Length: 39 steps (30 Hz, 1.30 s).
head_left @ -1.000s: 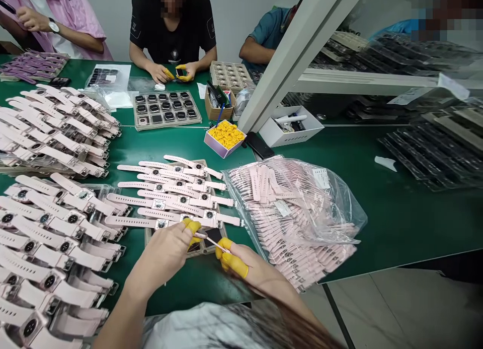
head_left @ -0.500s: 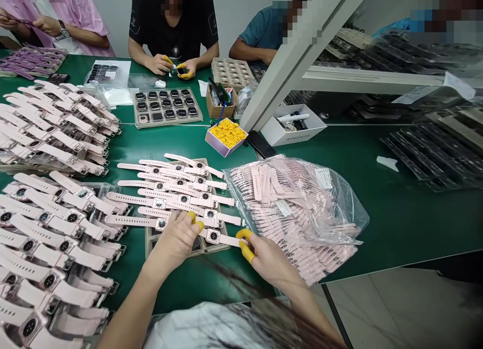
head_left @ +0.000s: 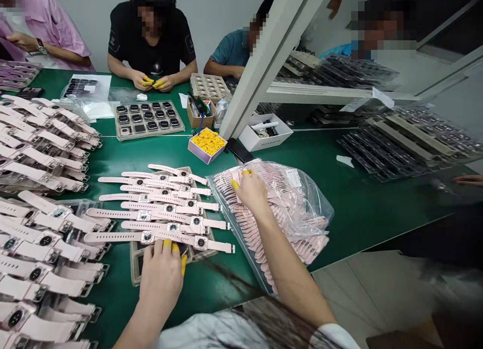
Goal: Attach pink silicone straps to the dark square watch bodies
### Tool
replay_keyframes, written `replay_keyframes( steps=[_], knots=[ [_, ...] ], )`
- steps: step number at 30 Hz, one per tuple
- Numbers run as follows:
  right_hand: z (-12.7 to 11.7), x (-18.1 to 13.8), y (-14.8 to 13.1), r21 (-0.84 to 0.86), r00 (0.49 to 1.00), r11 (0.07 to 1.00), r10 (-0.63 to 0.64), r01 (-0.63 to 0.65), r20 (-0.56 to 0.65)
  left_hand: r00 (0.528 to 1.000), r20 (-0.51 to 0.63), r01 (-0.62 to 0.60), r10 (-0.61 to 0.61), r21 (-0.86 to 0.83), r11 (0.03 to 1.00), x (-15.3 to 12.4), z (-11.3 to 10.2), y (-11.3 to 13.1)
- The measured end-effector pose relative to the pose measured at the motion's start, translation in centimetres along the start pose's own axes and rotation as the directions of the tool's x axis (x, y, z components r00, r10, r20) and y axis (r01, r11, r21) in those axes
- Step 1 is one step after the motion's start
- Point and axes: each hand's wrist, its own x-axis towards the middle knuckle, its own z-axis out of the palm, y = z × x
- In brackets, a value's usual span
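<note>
Left hand [head_left: 161,271] half-curled at tray [head_left: 135,271], right hand [head_left: 252,190] likewise at pink straps [head_left: 247,228]; holds unclear.

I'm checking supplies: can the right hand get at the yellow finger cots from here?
Probably yes: the yellow finger cots lie in an open box near the right hand, with only the plastic bag and green tabletop seemingly between.

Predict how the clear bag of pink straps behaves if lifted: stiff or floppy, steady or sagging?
Probably floppy: the clear bag lies wrinkled and slack. It would likely sag unevenly, since rows of pink straps bunch in part of it while the side toward the label looks looser. It seems unlikely to roll, lying spread flat.
</note>
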Motion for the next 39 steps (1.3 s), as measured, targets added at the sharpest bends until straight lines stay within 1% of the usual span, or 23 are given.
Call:
replay_keyframes(
  steps=[3,7,10,11,12,14,15,16,17,19,20,21,22,23,24,26,28,29,30,33,36,38,39],
  knots=[
    [1.4,1.7,-0.5,-0.011,1.0,1.0,0.0,-0.001,-0.024,1.0,0.008,0.01,-0.01,-0.012,1.0,0.2,0.0,0.2],
    [1.9,1.5,-0.7,-0.014,0.997,1.0,-0.029,0.028,-0.07,0.997,0.079,0.02,-0.015,-0.057,0.998,0.2,-0.4,-0.1],
    [1.2,0.4,-0.8,-0.003,0.995,1.0,-0.03,0.03,-0.1,0.987,0.158,0.065,-0.033,-0.201,0.977,0.1,-1.3,-0.9],
    [1.0,-0.2,-0.8,0.021,0.99,0.999,-0.033,0.036,-0.139,0.983,0.175,0.096,-0.048,-0.277,0.956,0.0,-1.7,-1.3],
    [0.6,-1.0,-0.8,0.068,0.98,0.996,-0.04,0.054,-0.195,0.98,0.183,0.135,-0.073,-0.358,0.924,0.0,-2.0,-1.6],
    [-0.1,-2.7,-0.9,0.267,0.949,0.957,-0.024,0.112,-0.315,0.977,0.18,0.197,-0.118,-0.526,0.827,0.1,-2.5,-2.1],
    [-0.5,-3.7,-1.0,0.404,0.933,0.903,0.007,0.148,-0.359,0.978,0.167,0.202,-0.125,-0.613,0.764,0.2,-2.5,-2.2],
    [-0.9,-4.7,-1.2,0.546,0.923,0.818,0.052,0.18,-0.382,0.981,0.151,0.192,-0.121,-0.699,0.688,0.5,-2.4,-2.3],
    [-1.3,-5.9,-1.4,0.679,0.924,0.709,0.103,0.191,-0.368,0.985,0.129,0.17,-0.111,-0.782,0.6,0.8,-2.3,-2.2],
    [-1.9,-8.3,-2.2,0.886,0.952,0.442,0.183,0.143,-0.245,0.993,0.085,0.11,-0.077,-0.903,0.415,1.5,-1.6,-2.0],
    [-2.0,-9.5,-2.6,0.948,0.976,0.308,0.173,0.075,-0.134,0.996,0.067,0.084,-0.062,-0.936,0.343,1.8,-1.1,-1.9],
    [-1.9,-10.8,-3.1,0.981,0.993,0.193,0.122,-0.026,0.003,0.997,0.055,0.067,-0.049,-0.952,0.299,2.0,-0.7,-1.7],
    [-1.6,-12.1,-3.6,0.984,0.99,0.116,0.04,-0.138,0.134,0.998,0.045,0.053,-0.035,-0.956,0.288,2.2,-0.3,-1.6],
    [-1.0,-13.4,-4.0,0.966,0.966,0.081,-0.058,-0.246,0.251,0.999,0.036,0.041,-0.022,-0.952,0.304,2.3,0.1,-1.5],
    [-0.2,-14.6,-4.4,0.939,0.929,0.079,-0.135,-0.336,0.344,1.0,0.021,0.022,-0.008,-0.942,0.334,2.3,0.4,-1.4],
    [1.5,-16.7,-5.0,0.879,0.843,0.119,-0.25,-0.462,0.476,0.999,-0.038,-0.048,0.033,-0.913,0.405,2.3,0.7,-1.4],
    [3.1,-18.1,-5.4,0.832,0.763,0.157,-0.336,-0.532,0.552,0.99,-0.106,-0.139,0.097,-0.885,0.444,2.2,0.8,-1.4],
    [3.7,-18.6,-5.5,0.815,0.731,0.169,-0.369,-0.555,0.574,0.983,-0.132,-0.176,0.127,-0.874,0.452,2.2,0.7,-1.5],
    [4.1,-18.9,-5.6,0.803,0.712,0.177,-0.382,-0.57,0.589,0.977,-0.149,-0.203,0.151,-0.866,0.458,2.2,0.7,-1.5],
    [4.5,-19.1,-5.7,0.781,0.686,0.197,-0.383,-0.593,0.618,0.967,-0.183,-0.247,0.179,-0.848,0.47,2.1,0.8,-1.7],
    [4.2,-18.7,-5.6,0.783,0.673,0.18,-0.421,-0.596,0.609,0.961,-0.213,-0.274,0.179,-0.832,0.482,2.0,1.1,-1.8],
    [4.0,-18.6,-5.5,0.787,0.674,0.16,-0.433,-0.596,0.599,0.958,-0.228,-0.283,0.171,-0.83,0.481,2.0,1.3,-1.9],
    [4.0,-18.5,-5.5,0.794,0.688,0.153,-0.422,-0.588,0.591,0.957,-0.236,-0.287,0.167,-0.831,0.477,2.1,1.4,-1.9]
  ],
)
